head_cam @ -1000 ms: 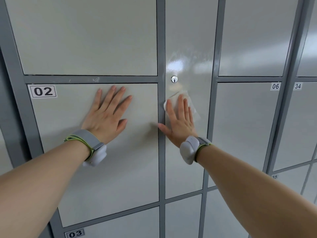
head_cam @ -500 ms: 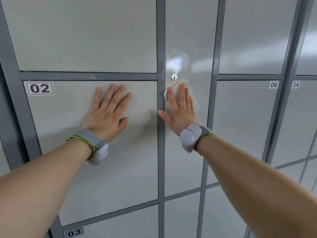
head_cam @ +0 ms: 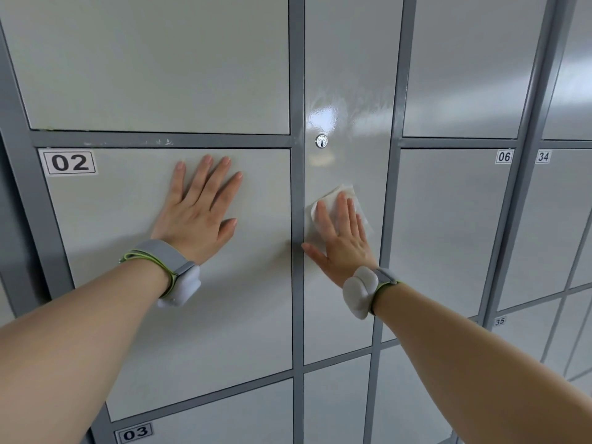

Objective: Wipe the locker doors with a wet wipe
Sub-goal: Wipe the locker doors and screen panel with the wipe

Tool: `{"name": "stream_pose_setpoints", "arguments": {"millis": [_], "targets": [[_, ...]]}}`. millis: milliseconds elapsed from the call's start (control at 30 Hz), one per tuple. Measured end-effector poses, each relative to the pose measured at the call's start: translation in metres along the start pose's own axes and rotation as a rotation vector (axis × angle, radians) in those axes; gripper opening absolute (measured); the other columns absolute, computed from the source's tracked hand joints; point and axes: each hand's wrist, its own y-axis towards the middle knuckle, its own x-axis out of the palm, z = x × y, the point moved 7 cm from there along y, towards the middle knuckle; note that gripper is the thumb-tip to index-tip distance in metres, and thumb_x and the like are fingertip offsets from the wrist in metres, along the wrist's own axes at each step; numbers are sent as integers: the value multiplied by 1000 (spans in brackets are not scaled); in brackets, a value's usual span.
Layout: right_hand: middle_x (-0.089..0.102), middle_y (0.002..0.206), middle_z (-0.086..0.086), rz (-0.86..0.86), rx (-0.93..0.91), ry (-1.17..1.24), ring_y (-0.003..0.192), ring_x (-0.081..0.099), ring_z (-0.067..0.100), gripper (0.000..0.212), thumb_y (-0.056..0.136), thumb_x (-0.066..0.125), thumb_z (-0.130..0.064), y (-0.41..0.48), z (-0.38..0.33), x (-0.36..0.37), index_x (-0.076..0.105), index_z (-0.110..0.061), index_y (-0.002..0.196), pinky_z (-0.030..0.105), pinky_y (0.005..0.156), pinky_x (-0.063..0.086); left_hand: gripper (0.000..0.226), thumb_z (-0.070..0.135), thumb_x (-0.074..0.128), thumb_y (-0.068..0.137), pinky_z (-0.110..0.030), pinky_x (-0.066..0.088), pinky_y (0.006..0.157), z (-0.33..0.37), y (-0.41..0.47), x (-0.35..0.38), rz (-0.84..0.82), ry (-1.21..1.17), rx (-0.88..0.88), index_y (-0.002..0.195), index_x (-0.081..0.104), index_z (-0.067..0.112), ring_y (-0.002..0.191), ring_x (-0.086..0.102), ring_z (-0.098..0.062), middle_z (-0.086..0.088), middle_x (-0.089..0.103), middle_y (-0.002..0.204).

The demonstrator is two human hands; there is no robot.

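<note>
A wall of pale grey locker doors in a darker grey frame fills the view. My right hand (head_cam: 341, 240) lies flat with straight fingers, pressing a white wet wipe (head_cam: 344, 195) against the narrow middle door (head_cam: 346, 75), well below its round keyhole (head_cam: 321, 141). A glossy wet patch shines above the keyhole. My left hand (head_cam: 198, 213) rests flat, fingers spread, on the door labelled 02 (head_cam: 224, 315).
Dark grey frame bars (head_cam: 297, 91) separate the doors. Doors numbered 03 (head_cam: 134, 432), 06 (head_cam: 504, 156), 34 (head_cam: 543, 156) and 35 (head_cam: 499, 321) surround the middle one. More lockers run off to the right.
My right hand slid the wipe up to just under the keyhole, then back down the middle door. My left hand stayed pressed on door 02.
</note>
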Motion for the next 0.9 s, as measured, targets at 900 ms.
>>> {"name": "stream_pose_setpoints", "arguments": {"millis": [900], "targets": [[-20, 156, 16, 69, 98, 176, 144, -20, 28, 74, 95, 34, -55, 23, -9, -30, -2, -24, 152, 36, 115, -12, 72, 44, 33, 87, -51, -10, 113, 2, 0, 0, -5, -37, -29, 147, 20, 6, 144, -14, -22, -17, 17, 155]]}}
